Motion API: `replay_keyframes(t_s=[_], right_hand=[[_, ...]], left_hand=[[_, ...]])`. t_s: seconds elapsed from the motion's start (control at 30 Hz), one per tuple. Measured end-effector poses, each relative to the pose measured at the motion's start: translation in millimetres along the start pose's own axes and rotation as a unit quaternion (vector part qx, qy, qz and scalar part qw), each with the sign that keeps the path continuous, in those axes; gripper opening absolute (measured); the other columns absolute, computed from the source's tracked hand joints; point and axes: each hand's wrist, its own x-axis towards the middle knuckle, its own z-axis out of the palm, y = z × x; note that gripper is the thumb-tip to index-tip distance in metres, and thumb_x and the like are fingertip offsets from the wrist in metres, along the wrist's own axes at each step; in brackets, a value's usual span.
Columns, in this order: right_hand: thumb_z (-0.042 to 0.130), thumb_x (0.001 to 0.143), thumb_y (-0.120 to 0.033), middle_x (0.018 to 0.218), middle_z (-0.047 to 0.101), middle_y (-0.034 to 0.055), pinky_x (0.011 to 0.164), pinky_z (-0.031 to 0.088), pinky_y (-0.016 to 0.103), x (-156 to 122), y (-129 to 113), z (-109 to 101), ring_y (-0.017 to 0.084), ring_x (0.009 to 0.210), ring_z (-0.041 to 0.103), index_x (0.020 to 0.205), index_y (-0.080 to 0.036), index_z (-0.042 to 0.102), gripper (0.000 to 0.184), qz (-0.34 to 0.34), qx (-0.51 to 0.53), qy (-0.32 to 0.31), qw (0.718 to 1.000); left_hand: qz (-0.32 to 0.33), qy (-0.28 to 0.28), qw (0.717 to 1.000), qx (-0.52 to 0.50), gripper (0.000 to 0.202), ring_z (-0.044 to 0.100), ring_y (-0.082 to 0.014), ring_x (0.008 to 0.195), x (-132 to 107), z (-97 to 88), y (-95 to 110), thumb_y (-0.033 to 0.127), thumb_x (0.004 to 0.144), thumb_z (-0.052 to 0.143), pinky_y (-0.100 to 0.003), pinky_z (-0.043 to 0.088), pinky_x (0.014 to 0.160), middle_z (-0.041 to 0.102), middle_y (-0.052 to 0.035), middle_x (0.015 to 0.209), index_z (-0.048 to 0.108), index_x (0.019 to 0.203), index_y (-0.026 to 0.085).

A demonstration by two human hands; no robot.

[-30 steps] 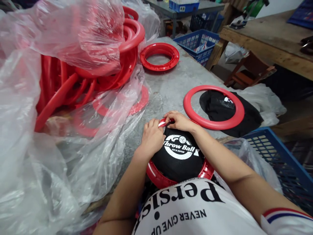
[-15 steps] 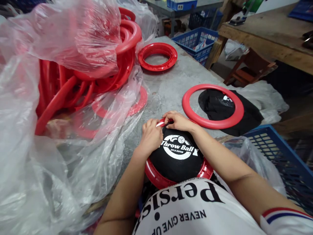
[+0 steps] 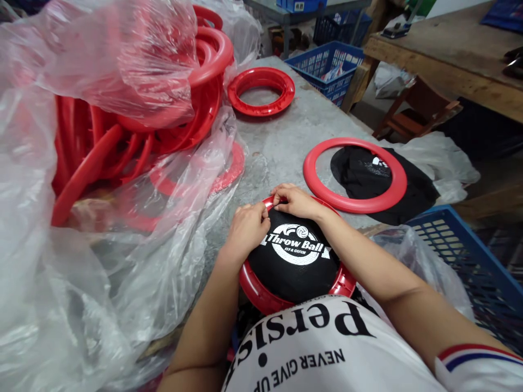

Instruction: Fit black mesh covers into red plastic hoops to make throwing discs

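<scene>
A black fabric disc (image 3: 286,283) printed "Throw Ball" lies inside a red plastic ring (image 3: 261,294), resting against my shirt at the table's near edge. My left hand (image 3: 248,226) is closed at the upper left of the ring, fingertips pressed on the fabric's edge. Just to its right, my right hand (image 3: 296,201) pinches the far rim, thumb and fingers curled where the cloth meets the plastic. A short stretch of rim shows between the hands. Farther right, a loose red ring (image 3: 314,174) partly overlaps more black printed fabric (image 3: 412,190).
Many red rings (image 3: 87,158) are heaped at the left under clear plastic sheeting (image 3: 163,305). Several stacked rings (image 3: 281,102) sit on the grey table (image 3: 281,136). A blue crate (image 3: 461,256) stands close on the right; another blue crate (image 3: 322,60) is beyond the table, near a wooden chair (image 3: 417,109).
My left hand has shifted slightly left along the rim, uncovering more of the print's left end. My right hand stays at nearly the same spot on the rim. The view has tilted a little.
</scene>
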Motion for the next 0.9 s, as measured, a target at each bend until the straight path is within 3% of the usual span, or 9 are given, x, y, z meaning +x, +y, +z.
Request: replay_keyframes(t_s=[0.2,0.3,0.4,0.53,0.9], right_hand=[[0.068,0.083,-0.015,0.114,0.068,0.0059,0.104,0.041,0.039,1,-1,1,0.022,0.113,0.059,0.081,-0.020,0.065,0.006,-0.001,-0.006,0.002,1.000],[0.067,0.084,-0.015,0.113,0.068,0.0061,0.103,0.041,0.039,1,-1,1,0.022,0.111,0.059,0.082,-0.020,0.065,0.006,-0.003,-0.010,0.002,1.000],[0.067,0.085,-0.016,0.112,0.068,0.0064,0.103,0.041,0.039,1,-2,0,0.023,0.111,0.059,0.084,-0.020,0.065,0.004,0.006,-0.019,-0.002,1.000],[0.067,0.086,-0.018,0.111,0.069,0.0068,0.101,0.041,0.038,1,-6,-1,0.023,0.110,0.059,0.085,-0.020,0.065,0.003,0.018,-0.027,-0.003,0.999],[0.061,0.089,-0.019,0.111,0.070,0.0066,0.099,0.041,0.038,2,-9,4,0.023,0.108,0.059,0.083,-0.020,0.064,0.007,0.033,-0.046,0.016,0.998]], left_hand=[[-0.018,0.002,0.990,-0.139,0.023,0.064,-0.0204,0.088,5,8.4,0,0.016,0.083,0.060,-0.034,0.046,0.083,0.071,-0.0025,0.094,0.060,0.105,0.021],[-0.044,0.031,0.987,-0.149,0.026,0.064,-0.0205,0.085,10,15.9,-3,0.024,0.084,0.066,-0.035,0.047,0.082,0.070,-0.0019,0.091,0.061,0.110,0.022],[-0.046,0.061,0.988,-0.137,0.029,0.064,-0.0209,0.086,13,22.5,-5,0.020,0.083,0.066,-0.035,0.046,0.083,0.069,-0.0018,0.091,0.062,0.112,0.022],[-0.036,0.100,0.987,-0.123,0.027,0.063,-0.0209,0.086,16,27.4,-8,0.016,0.083,0.063,-0.035,0.046,0.084,0.069,-0.0018,0.090,0.063,0.109,0.022],[-0.045,0.118,0.983,-0.132,0.011,0.059,-0.0170,0.080,17,29.6,-7,0.011,0.082,0.058,-0.029,0.043,0.076,0.064,-0.0002,0.084,0.057,0.083,0.022]])
